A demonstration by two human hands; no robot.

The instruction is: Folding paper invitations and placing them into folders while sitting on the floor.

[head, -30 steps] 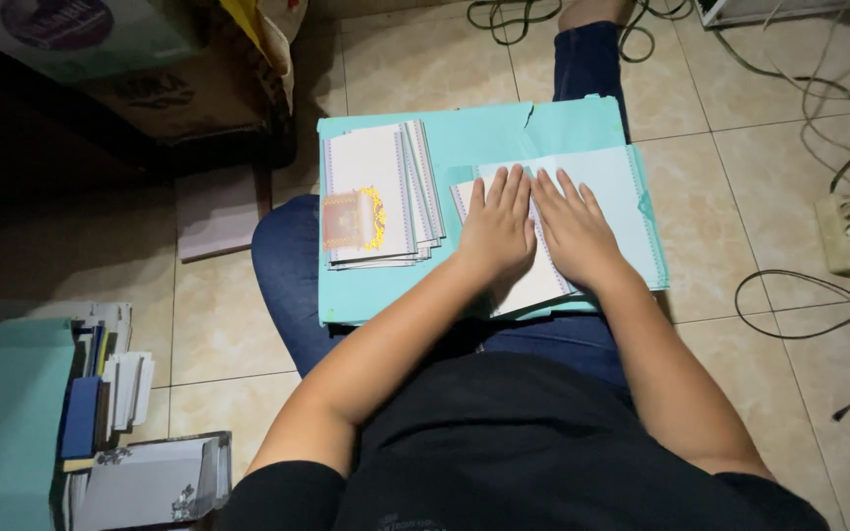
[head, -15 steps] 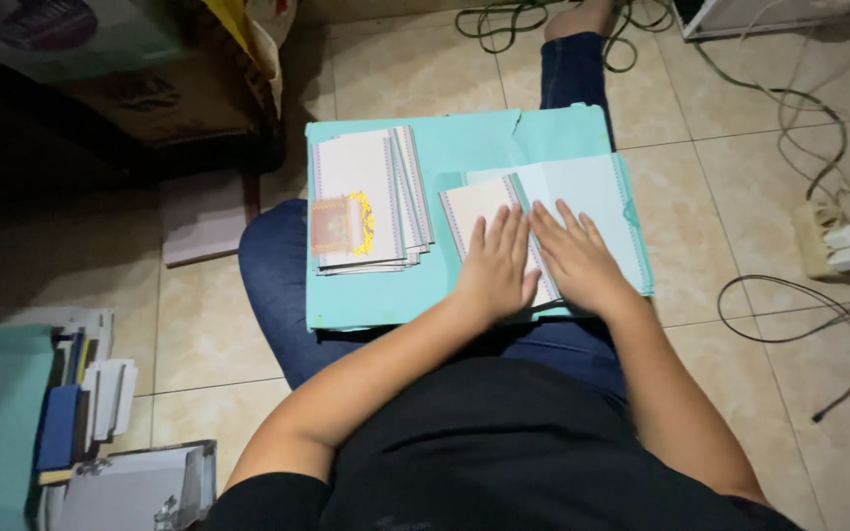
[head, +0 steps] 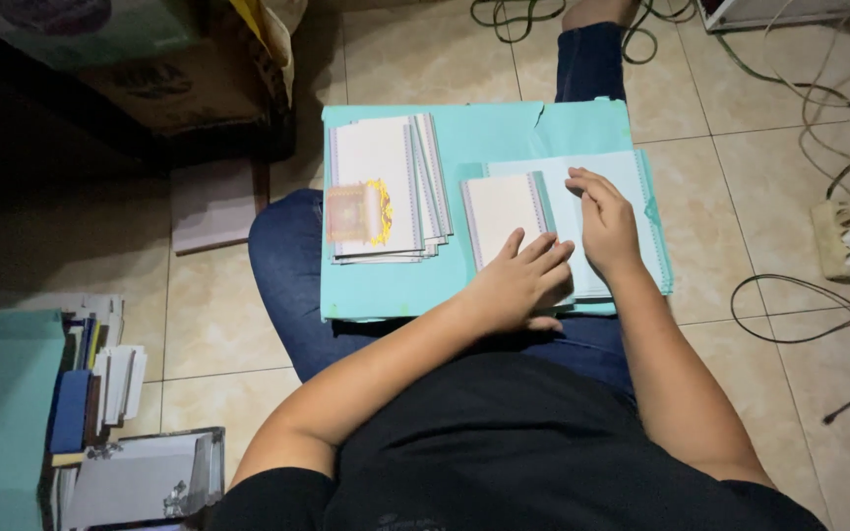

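Here I see the left hand (head: 521, 280) lying flat with fingers spread on the folded white card (head: 506, 211), the right hand (head: 604, 221) pressing open-palmed just beside it, both holding nothing, and farther left a card stack (head: 383, 187) on the turquoise folder (head: 489, 133).

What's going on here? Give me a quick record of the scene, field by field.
Setting: person seated on a tiled floor, turquoise folder across the lap
Left hand: flat on a folded white card
Right hand: flat on the open white sheet beside it
Left of the hands: stack of cards, top one with a yellow and pink design
Floor, right side: power strip and cables
Floor, left side: books and papers
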